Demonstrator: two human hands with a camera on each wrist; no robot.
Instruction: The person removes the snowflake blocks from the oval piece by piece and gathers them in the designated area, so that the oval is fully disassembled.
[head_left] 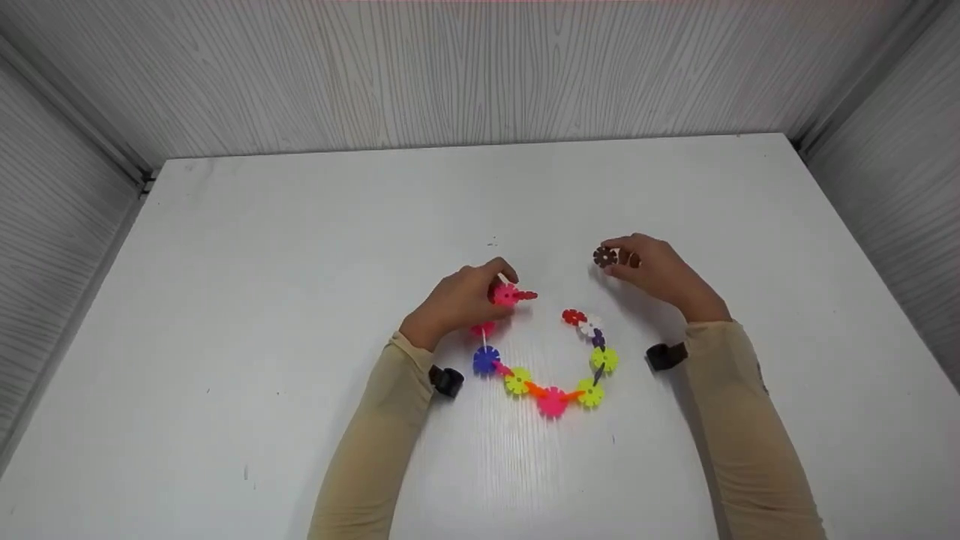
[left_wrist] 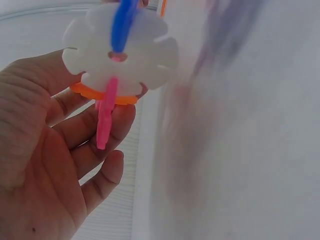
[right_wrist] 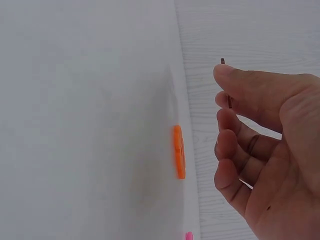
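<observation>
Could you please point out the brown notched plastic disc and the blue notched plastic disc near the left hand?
Brown notched plastic disc (head_left: 599, 257), head view: on its face, left of centre.
Blue notched plastic disc (head_left: 485, 363), head view: on its face, near the middle.

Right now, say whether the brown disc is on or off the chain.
Off: the right hand pinches the brown disc apart from the chain.
</observation>
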